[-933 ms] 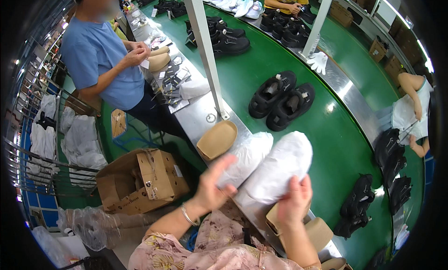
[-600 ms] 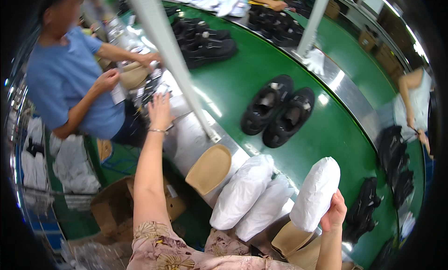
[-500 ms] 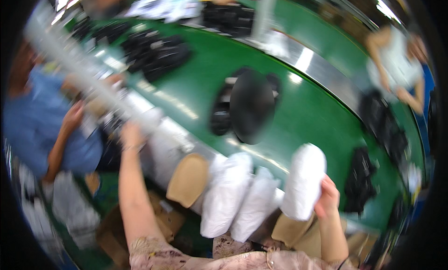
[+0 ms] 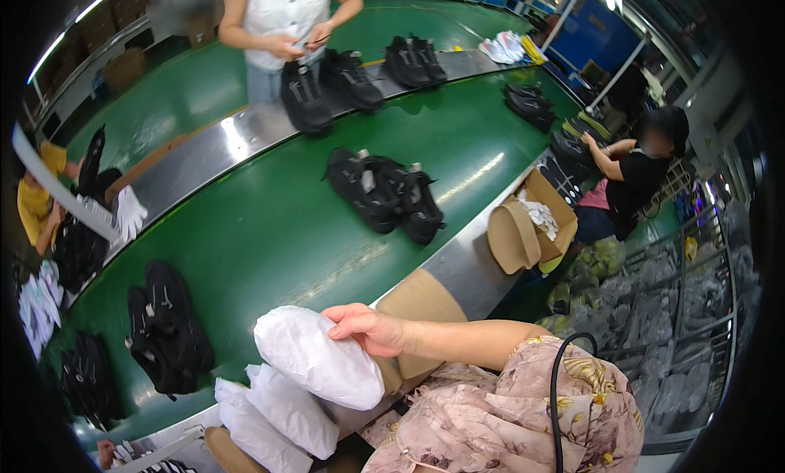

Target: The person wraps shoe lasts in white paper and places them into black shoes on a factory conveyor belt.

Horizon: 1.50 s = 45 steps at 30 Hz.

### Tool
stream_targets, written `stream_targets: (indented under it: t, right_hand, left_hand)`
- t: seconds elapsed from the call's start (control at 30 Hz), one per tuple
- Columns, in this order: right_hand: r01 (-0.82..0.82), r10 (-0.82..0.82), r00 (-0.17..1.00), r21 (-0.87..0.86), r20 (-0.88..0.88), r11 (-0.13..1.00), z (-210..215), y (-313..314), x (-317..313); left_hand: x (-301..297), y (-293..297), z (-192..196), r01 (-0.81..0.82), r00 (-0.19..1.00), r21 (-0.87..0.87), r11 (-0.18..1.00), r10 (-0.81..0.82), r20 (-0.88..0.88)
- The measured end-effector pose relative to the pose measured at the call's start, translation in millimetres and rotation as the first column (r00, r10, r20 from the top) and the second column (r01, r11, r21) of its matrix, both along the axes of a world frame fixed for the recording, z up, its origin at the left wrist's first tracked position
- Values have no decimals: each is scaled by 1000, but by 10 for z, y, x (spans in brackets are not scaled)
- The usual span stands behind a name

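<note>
My right hand [image 4: 364, 330] is closed on the upper edge of a plump oval bundle wrapped in white paper [image 4: 315, 354], thumb on top. What is inside the paper does not show. Just below it, two similar white paper bundles [image 4: 290, 412] lean side by side at the near table edge. A brown rounded card piece [image 4: 225, 448] sticks out beside them, and a larger brown card piece [image 4: 421, 309] lies under my right wrist. My left hand cannot be made out; a bit of a hand shows at the lower left rim, whose I cannot tell.
Pairs of black shoes [image 4: 384, 195] lie on the green belt [image 4: 278, 260]. Across it, a person in white handles black shoes. At right, a person in black works beside an open carton [image 4: 552, 219] with crumpled paper; a rack [image 4: 687, 334] of bagged items stands behind.
My view has swung to the right. My right hand still holds the white bundle, now tilted and nearer the other bundles. My left arm has gone out of sight.
</note>
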State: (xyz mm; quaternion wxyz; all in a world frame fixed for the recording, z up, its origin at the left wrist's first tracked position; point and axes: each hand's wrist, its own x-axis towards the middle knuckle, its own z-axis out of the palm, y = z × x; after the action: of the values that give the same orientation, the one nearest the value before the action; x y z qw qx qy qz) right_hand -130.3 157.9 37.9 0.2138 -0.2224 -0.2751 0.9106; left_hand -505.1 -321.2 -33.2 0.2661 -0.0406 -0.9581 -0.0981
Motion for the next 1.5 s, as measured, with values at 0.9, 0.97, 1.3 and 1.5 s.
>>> stream_targets:
  t: [0.9, 0.97, 1.3, 1.5]
  right_hand:
    - [679, -550, 711, -226, 438, 698, -1310, -956, 4377]
    - [653, -547, 743, -238, 387, 719, -1230, -849, 4355]
    - [750, -737, 634, 44, 236, 660, -393, -534, 4732]
    - [708, -711, 702, 70, 31, 703, 75, -349, 4418]
  left_hand:
    - [6092, 4389, -228, 992, 126, -81, 97, -767, 629]
    - [6160, 4501, -196, 978, 183, -69, 195, -664, 725]
    - [6323, 4455, 372, 446, -436, 825, 348, -720, 540]
    - [6772, 4591, 873, -257, -514, 786, 563, -768, 382]
